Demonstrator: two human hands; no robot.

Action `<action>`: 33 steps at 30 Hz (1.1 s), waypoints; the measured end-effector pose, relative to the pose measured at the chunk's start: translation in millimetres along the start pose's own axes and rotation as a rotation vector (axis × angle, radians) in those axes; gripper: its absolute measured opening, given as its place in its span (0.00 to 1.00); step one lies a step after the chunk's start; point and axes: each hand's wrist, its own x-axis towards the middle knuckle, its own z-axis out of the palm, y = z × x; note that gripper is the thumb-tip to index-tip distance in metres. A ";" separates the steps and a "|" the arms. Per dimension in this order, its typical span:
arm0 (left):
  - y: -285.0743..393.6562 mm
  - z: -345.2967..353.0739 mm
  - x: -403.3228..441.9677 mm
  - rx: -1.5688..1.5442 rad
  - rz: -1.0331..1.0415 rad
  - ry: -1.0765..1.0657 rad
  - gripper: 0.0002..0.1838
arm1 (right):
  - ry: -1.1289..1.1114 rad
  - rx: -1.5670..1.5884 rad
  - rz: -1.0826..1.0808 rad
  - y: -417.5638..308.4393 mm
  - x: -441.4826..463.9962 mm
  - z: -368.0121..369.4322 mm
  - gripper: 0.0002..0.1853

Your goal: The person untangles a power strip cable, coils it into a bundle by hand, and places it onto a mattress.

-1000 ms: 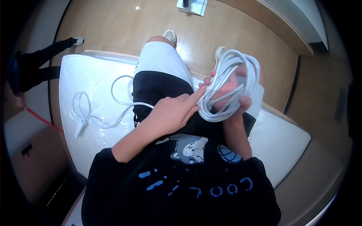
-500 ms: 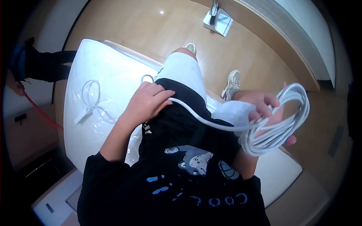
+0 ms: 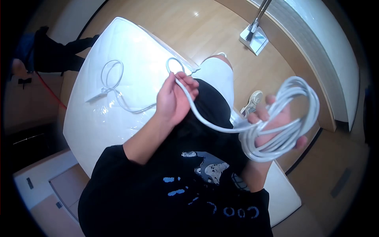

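Observation:
A thick coil of white cable (image 3: pixel 252 147) is gripped in my right hand (image 3: pixel 276 120), its loops hanging around the palm and fingers. From the coil one strand curves left across my lap into my left hand (image 3: pixel 177 96). That hand is turned palm up, with the strand running between thumb and curled fingers. Past my left hand the cable forms a small loop, then trails over the white plastic-covered mattress (image 3: pixel 118 130). At its far end lies a white power strip or plug block (image 3: pixel 96 94) beside another loop of cable.
A dustpan (image 3: pixel 256 42) with a brush stands on the wooden floor (image 3: pixel 185 23) near a curved wall base. At the left, another person in dark trousers (image 3: pixel 53 49) holds a red cord (image 3: pixel 49 87). Cabinets (image 3: pixel 43 185) stand at the lower left.
My left hand has turned from palm down to palm up and lifted off my lap with the cable. My right hand still holds the coil, and the camera view has shifted.

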 end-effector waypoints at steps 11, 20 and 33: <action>-46.1 85.8 -18.7 1.026 0.461 -0.374 0.13 | 0.403 -0.464 0.268 54.9 -1.6 -17.6 0.36; -63.5 73.8 1.5 1.098 0.672 -0.329 0.12 | 0.366 -0.384 0.368 70.7 -12.8 -36.5 0.40; -83.1 50.7 13.3 1.451 1.207 -0.362 0.52 | 0.505 -0.194 0.551 71.6 -30.2 -68.9 0.38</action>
